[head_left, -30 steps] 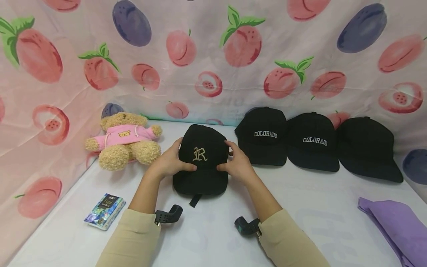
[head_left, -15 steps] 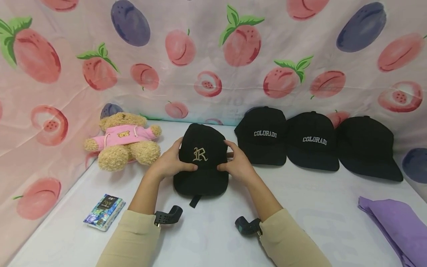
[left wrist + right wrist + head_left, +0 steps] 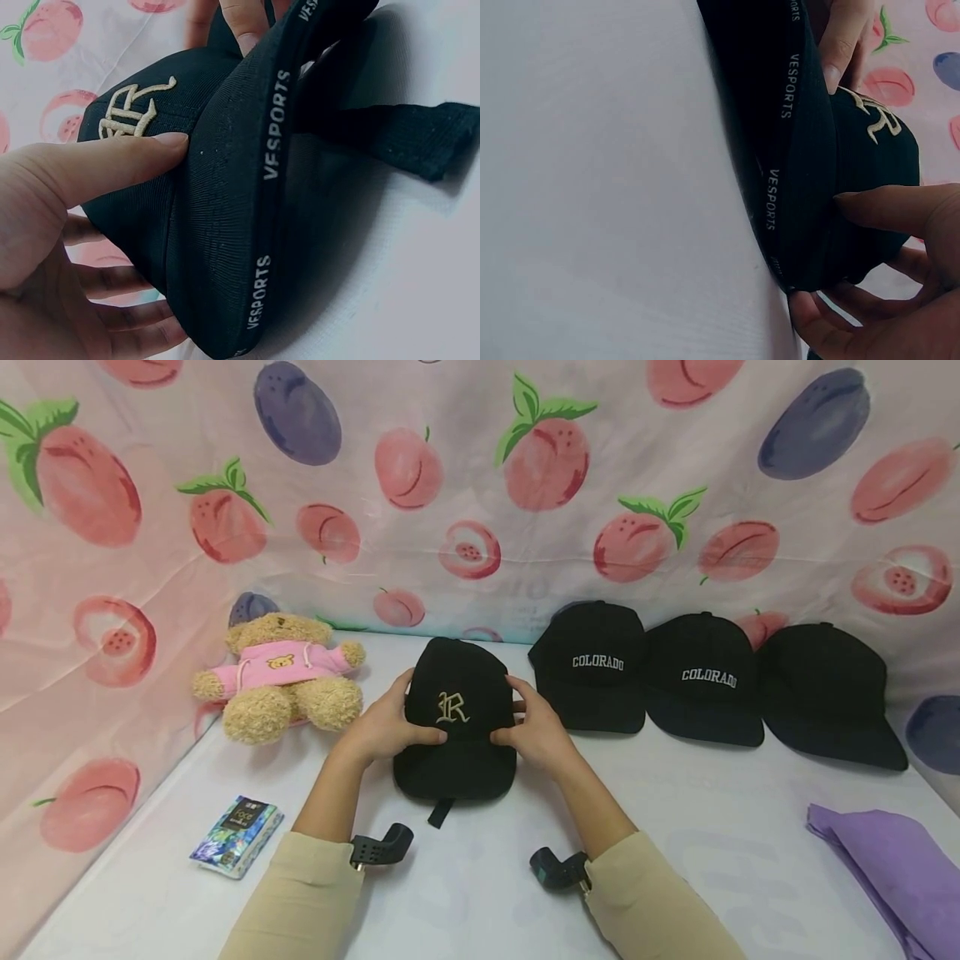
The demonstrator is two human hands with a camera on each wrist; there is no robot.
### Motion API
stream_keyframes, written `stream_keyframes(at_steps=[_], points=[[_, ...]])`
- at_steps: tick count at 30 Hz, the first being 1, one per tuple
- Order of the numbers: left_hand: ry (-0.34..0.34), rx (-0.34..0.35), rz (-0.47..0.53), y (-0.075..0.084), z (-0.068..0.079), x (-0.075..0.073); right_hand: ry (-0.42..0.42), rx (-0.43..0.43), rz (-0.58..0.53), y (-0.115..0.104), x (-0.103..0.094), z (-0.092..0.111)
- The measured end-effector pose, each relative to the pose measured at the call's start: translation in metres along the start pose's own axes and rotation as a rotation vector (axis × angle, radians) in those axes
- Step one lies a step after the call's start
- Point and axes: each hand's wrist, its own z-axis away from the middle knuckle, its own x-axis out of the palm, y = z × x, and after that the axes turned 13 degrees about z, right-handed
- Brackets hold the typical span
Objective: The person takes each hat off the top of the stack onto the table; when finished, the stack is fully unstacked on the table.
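Note:
A black baseball cap [image 3: 455, 772] with a gold letter R on its front sits mid-table, brim toward me. My left hand [image 3: 382, 724] grips its left side, thumb on the seam where brim meets crown. On the opposite side my right hand [image 3: 537, 727] holds it the same way. In the left wrist view, white VESPORTS lettering runs along the brim edge [image 3: 276, 124], and a black strap [image 3: 397, 135] sticks out from beneath. The right wrist view has my right thumb [image 3: 892, 208] pressed on the cap [image 3: 802, 172], with other fingers at its side and underneath.
Three black caps stand in a row at the back right: two COLORADO caps [image 3: 596, 693] [image 3: 701, 710] and a plain one [image 3: 821, 693]. A teddy bear [image 3: 279, 664] in pink sits back left. A tissue pack [image 3: 236, 837] lies front left, purple cloth [image 3: 892, 868] front right.

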Motion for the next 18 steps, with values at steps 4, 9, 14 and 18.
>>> stream_keyframes(at_steps=[4,9,14,18], points=[[0.001,0.001,0.003,0.0011,0.0006,0.0013,0.002,0.003,-0.004,0.0000,-0.0005,-0.0002],[0.010,0.009,0.009,0.0029,-0.0010,0.0045,0.015,0.009,0.003,-0.0013,-0.0023,0.0002],[0.031,0.031,0.016,0.0043,-0.0030,0.0078,0.038,0.006,0.015,-0.0033,-0.0045,0.0009],[0.043,0.049,0.010,0.0048,-0.0037,0.0098,0.039,-0.002,0.030,-0.0002,-0.0058,0.0009]])
